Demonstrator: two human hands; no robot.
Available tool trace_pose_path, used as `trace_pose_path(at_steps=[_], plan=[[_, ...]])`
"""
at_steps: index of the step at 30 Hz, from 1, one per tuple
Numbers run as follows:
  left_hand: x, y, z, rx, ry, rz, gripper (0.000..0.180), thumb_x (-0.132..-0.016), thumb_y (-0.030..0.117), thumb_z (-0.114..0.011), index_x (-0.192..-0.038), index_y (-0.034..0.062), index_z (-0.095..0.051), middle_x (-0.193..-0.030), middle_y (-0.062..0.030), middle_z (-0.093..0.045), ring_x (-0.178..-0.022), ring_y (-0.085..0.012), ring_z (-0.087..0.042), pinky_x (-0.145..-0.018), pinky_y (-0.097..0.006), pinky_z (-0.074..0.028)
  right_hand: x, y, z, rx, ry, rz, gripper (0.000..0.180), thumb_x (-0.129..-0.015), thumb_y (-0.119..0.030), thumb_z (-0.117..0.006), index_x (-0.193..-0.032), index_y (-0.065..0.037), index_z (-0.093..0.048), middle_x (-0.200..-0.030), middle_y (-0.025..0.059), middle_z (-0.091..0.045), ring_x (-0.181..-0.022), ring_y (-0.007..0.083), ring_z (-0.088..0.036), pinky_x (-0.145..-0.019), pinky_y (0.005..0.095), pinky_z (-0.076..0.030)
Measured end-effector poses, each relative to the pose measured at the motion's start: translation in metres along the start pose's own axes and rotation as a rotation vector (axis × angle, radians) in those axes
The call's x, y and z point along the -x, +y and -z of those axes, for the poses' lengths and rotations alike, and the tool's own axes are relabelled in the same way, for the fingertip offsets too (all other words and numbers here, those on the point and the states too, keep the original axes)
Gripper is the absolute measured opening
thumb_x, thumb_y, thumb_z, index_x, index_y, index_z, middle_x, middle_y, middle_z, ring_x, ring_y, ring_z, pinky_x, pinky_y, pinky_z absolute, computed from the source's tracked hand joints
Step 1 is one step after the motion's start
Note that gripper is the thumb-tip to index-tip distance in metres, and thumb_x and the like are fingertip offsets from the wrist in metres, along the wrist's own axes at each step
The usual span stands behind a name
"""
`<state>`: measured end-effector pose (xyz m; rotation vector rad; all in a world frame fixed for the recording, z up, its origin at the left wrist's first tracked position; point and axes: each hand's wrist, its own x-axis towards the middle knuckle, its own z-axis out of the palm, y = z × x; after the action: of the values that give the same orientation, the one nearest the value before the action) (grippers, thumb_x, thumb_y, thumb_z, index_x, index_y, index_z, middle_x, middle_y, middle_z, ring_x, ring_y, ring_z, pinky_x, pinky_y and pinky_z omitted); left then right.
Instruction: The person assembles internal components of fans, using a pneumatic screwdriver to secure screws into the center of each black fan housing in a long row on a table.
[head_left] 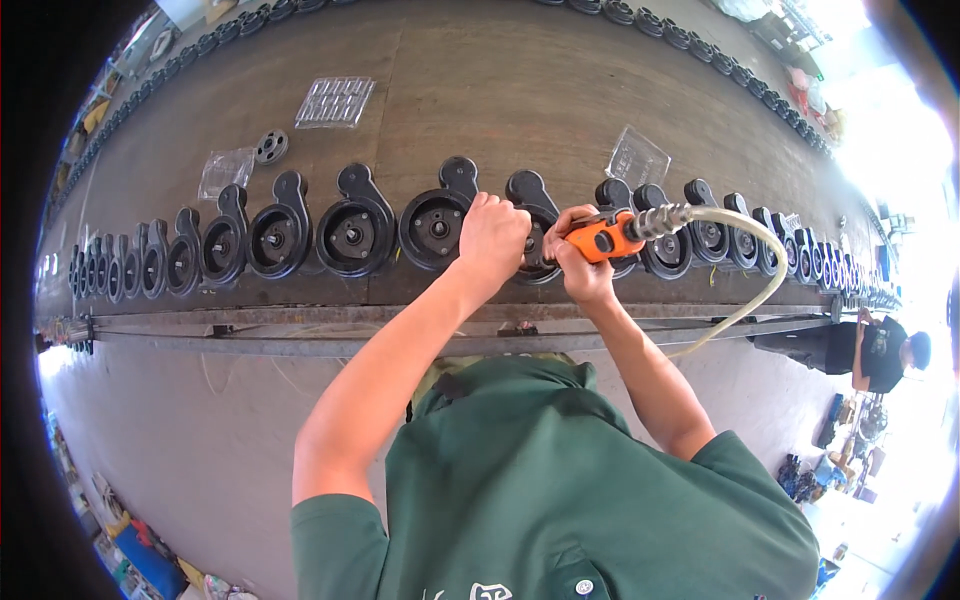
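Note:
My left hand (494, 238) is closed, its fingers curled down at the right edge of a round black housing (437, 215) with a knob-like arm. What those fingers hold, if anything, is hidden. Wrapped around an orange air tool (610, 240) is my right hand (580, 265). From the tool's metal fitting (662, 220) a pale hose (778, 262) curves right and down. Between both hands, another black housing (528, 190) is partly covered. The tool's working end is hidden by my right hand.
Similar housings, such as this one (356, 225), stand in a row along the table's (470, 90) near side. Clear plastic trays (336, 102) and a grey wheel (271, 147) lie beyond. A metal rail (250, 343) runs along the front edge. A person (878, 350) stands far right.

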<state>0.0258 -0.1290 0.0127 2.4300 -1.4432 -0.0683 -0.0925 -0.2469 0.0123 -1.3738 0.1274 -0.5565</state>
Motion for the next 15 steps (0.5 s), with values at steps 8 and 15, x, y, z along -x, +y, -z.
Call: trace_pose_path(at_steps=[8, 15], plan=[[0.013, -0.025, 0.023, 0.184, -0.106, -0.073, 0.088, -0.066, 0.048, -0.091, -0.14, 0.0094, -0.062, -0.128, -0.0147, -0.066, -0.131, -0.0341, -0.054, -0.118, -0.045, -0.036, -0.004, -0.003, -0.002, 0.04, 0.02, -0.018, 0.02, -0.086, 0.002, -0.063, -0.105, -0.001, -0.058, -0.082, 0.0029, -0.061, -0.07, 0.0085, -0.059, -0.064, 0.0248, -0.05], [0.028, -0.034, 0.02, 0.037, -0.123, -0.125, 0.12, -0.063, 0.065, -0.087, -0.154, -0.0001, -0.043, -0.141, -0.0156, -0.061, -0.147, -0.0339, -0.041, -0.126, -0.049, -0.024, 0.0, 0.003, 0.005, 0.099, -0.099, 0.007, 0.023, -0.085, -0.002, -0.065, -0.106, 0.003, -0.059, -0.08, 0.0031, -0.063, -0.07, 0.0071, -0.059, -0.066, 0.0226, -0.049]])
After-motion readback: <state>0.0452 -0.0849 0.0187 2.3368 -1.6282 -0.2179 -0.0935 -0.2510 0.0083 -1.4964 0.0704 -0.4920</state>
